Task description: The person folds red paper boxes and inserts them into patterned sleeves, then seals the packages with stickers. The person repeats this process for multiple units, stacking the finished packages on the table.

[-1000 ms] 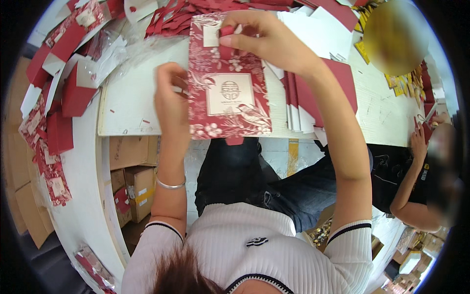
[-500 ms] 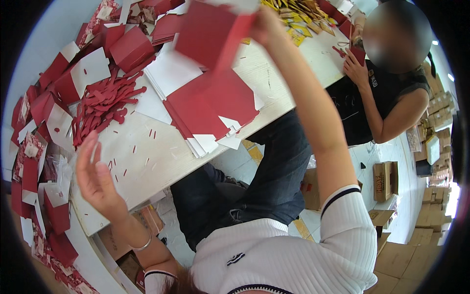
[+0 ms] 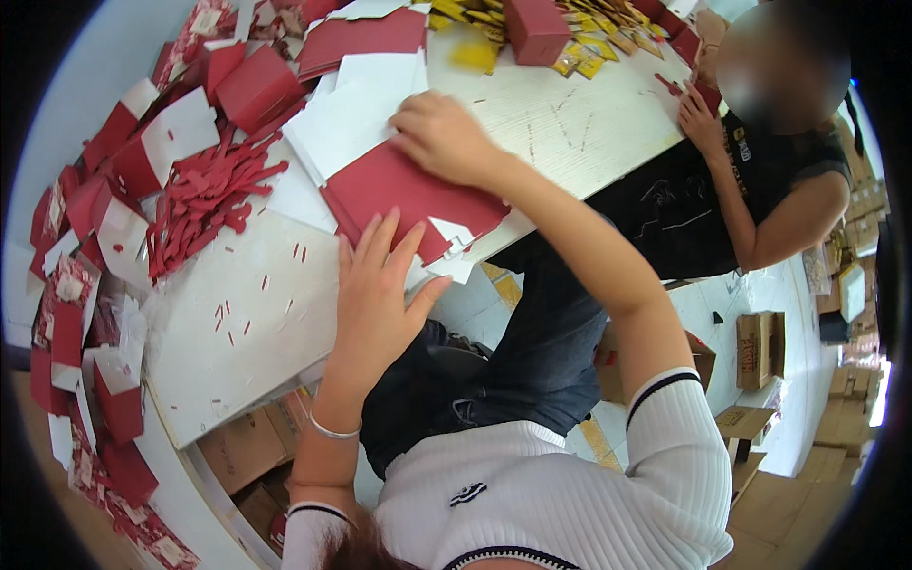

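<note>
A stack of flat red box blanks with white tabs lies near the table's front edge. My right hand is at its far edge, fingers curled together over the border of the top red blank. My left hand rests at the stack's near side, fingers spread and holding nothing, fingertips touching the red card. White flat blanks lie just beyond. At the far side stands a folded red box beside yellow packets.
Red ribbon-like strips are heaped left of the stack. Folded red-and-white boxes crowd the table's left edge. More red blanks lie farther back. A co-worker sits at the right, holding something red. Cardboard cartons stand on the floor.
My right hand has released the red box at the far side and come back to the stack. My left hand has moved right, from above the bare table to the stack's near edge.
</note>
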{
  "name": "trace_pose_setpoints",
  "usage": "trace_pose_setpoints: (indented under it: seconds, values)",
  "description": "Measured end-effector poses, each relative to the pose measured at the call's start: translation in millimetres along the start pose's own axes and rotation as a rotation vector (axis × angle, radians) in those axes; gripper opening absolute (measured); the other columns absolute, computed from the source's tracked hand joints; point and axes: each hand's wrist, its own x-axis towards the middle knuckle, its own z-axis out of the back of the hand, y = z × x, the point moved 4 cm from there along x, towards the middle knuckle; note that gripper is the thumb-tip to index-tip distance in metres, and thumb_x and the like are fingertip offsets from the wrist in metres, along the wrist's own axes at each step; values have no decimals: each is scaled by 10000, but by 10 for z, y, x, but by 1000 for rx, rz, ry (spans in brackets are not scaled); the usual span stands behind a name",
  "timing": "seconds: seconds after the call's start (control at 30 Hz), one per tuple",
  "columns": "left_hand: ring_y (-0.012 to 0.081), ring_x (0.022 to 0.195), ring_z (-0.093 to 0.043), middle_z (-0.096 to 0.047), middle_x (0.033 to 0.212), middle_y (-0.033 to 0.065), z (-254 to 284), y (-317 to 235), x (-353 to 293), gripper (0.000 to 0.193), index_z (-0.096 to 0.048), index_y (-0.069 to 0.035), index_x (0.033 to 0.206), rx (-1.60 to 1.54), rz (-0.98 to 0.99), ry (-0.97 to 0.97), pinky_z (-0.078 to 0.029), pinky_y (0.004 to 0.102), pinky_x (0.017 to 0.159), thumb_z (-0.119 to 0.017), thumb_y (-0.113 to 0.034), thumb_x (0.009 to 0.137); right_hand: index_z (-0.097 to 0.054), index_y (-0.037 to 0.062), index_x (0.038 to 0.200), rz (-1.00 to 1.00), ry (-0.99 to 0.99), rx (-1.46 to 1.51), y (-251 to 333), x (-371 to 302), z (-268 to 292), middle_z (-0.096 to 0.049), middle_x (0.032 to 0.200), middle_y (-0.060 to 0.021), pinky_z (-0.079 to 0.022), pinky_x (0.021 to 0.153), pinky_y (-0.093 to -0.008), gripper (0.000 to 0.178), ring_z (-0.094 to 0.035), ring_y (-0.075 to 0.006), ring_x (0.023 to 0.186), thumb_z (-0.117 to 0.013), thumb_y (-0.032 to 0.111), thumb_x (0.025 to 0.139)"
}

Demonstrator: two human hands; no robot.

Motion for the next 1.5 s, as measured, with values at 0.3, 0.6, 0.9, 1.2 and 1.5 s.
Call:
trace_pose_setpoints:
  seconds: [0.3,0.6,0.9,1.2,1.5]
  values:
    - [326,1121,-443,-481,1202,177,-145,85,59,425,-507,-2,1148,-171,73,-56,-334,373,952,-618,-107,752,-501,26,712,-86,-133,-72,54,77,-133,-497,775,-132,-371,693,-381,305,-482,-288,746,-646,293,683]
    - [331,1285,-234,-201,1401,194,-69,95,59,724,-207,-29,1360,-336,202,-396,-252,409,1027,-619,-133,774,-519,83,604,-25,-291,-35,368,270,312,-514,667,-67,-321,749,-360,276,-456,-242,767,-647,316,676]
    - [256,1298,-217,-157,1431,149,129,96,214,908,-109,-23,1383,-470,112,-612,-169,376,1059,-714,-146,717,-519,112,540,-105,-333,426,1036,496,593,-517,534,-42,-305,725,-345,259,-491,-225,592,-669,268,684]
    - [195,955,-537,-527,1088,107,743,581,7,499,-418,1,1200,-1424,531,-497,-425,285,834,-602,-57,739,-484,225,1219,169,-138,24,772,240,1033,-413,1240,-202,-369,900,-419,746,-419,-371,1114,-544,-112,557]
    - [173,1059,-488,-477,1196,89,677,683,36,780,-209,-31,1363,-1767,307,-67,-384,298,892,-491,-520,825,-442,53,1138,212,-15,501,971,78,940,-362,1304,-176,-302,988,-423,698,-326,-360,1229,-770,145,529]
